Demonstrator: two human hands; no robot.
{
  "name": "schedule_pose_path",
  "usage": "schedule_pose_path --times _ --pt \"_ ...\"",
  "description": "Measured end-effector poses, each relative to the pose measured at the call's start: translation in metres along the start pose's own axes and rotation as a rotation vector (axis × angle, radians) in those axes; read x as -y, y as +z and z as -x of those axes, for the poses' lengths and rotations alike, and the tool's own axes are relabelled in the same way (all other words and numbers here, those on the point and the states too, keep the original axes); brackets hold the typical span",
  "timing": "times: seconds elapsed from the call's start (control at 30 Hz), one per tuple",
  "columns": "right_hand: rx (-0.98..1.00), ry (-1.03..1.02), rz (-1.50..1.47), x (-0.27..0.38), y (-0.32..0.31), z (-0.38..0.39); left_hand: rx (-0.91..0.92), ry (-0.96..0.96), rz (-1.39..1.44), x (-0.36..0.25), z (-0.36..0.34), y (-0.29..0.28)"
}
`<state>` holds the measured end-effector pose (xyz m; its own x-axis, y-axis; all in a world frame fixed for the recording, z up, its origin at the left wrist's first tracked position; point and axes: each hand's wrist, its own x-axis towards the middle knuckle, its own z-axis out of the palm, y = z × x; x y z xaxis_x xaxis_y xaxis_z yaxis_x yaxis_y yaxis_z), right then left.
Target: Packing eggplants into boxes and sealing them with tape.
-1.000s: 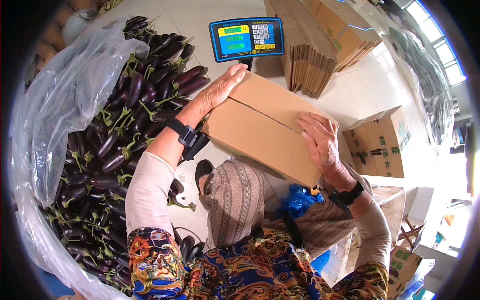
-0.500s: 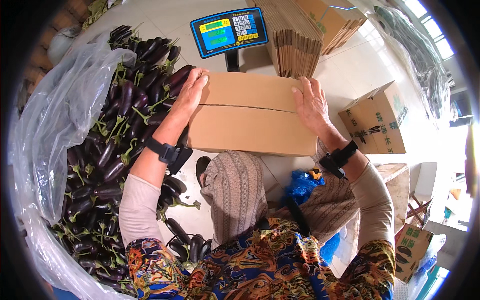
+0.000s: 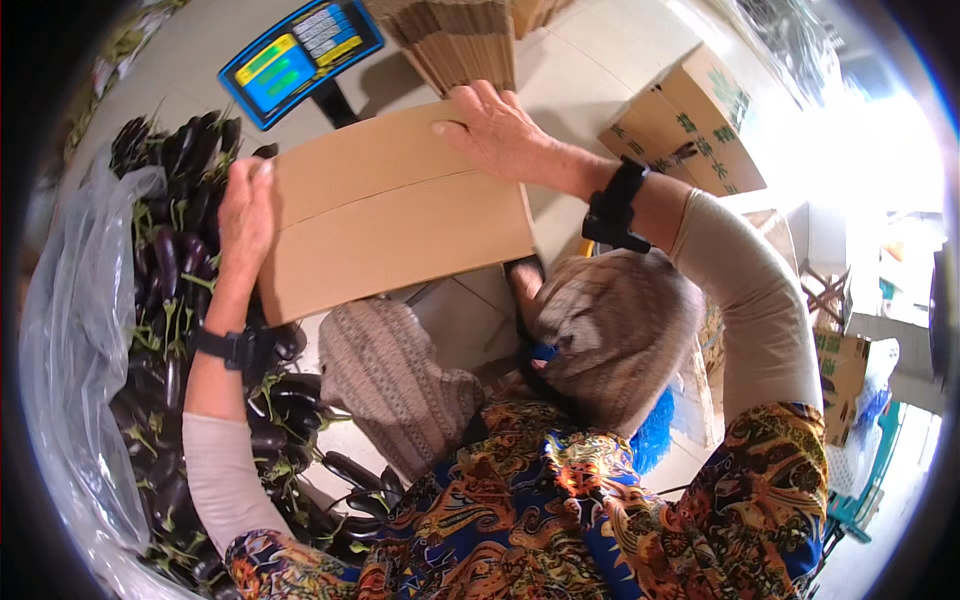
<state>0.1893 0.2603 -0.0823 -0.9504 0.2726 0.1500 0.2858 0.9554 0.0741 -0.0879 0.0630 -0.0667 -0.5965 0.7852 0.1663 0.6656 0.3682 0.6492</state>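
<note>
A brown cardboard box (image 3: 400,215), its two top flaps meeting along a middle seam, is gripped between both my hands and tilted a little. My left hand (image 3: 246,215) presses its left end, thumb by the top edge. Over the far right corner lies my right hand (image 3: 492,130), its fingers wrapped past the edge and out of sight. Below the box are my knees in patterned trousers (image 3: 385,375). Just beyond its far side stands a scale with a blue-framed display (image 3: 300,60). What the box holds is hidden.
A large heap of dark purple eggplants (image 3: 165,270) lies along the left, edged by clear plastic sheeting (image 3: 75,300). Flattened cardboard boxes (image 3: 450,45) are stacked at the far side. A printed carton (image 3: 690,125) stands at the far right, and blue plastic (image 3: 655,435) lies by my right knee.
My view has turned. The box now sits further left of the scene and is tilted, its right end higher. My right knee has swung outward, and both hands stay on the box.
</note>
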Motion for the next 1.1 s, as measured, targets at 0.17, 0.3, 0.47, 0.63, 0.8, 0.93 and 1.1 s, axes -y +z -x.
schedule_pose_path --times 0.17,0.3,0.47,0.63,0.8,0.93,1.1 --pt "0.168 0.586 -0.960 -0.039 -0.023 0.027 0.017 -0.009 0.035 0.028 0.001 0.005" --pt "0.006 0.364 -0.746 -0.144 0.058 0.178 0.059 0.018 0.066 0.004 0.006 -0.002" --pt "0.601 0.440 0.229 -0.170 0.137 0.298 0.105 -0.053 0.085 0.002 0.002 0.001" --pt "0.420 0.508 -0.148 -0.124 0.171 0.312 0.105 -0.068 0.013 0.008 0.000 -0.001" --pt "0.259 0.157 -0.194 -0.067 0.213 0.298 0.072 -0.079 -0.012 -0.001 0.006 -0.009" --pt "0.306 0.171 -0.149 -0.063 0.237 0.326 0.082 -0.060 -0.024 -0.011 0.006 0.004" --pt "0.517 0.785 -0.350 -0.072 0.167 0.276 0.065 -0.055 0.067 -0.008 0.010 0.003"
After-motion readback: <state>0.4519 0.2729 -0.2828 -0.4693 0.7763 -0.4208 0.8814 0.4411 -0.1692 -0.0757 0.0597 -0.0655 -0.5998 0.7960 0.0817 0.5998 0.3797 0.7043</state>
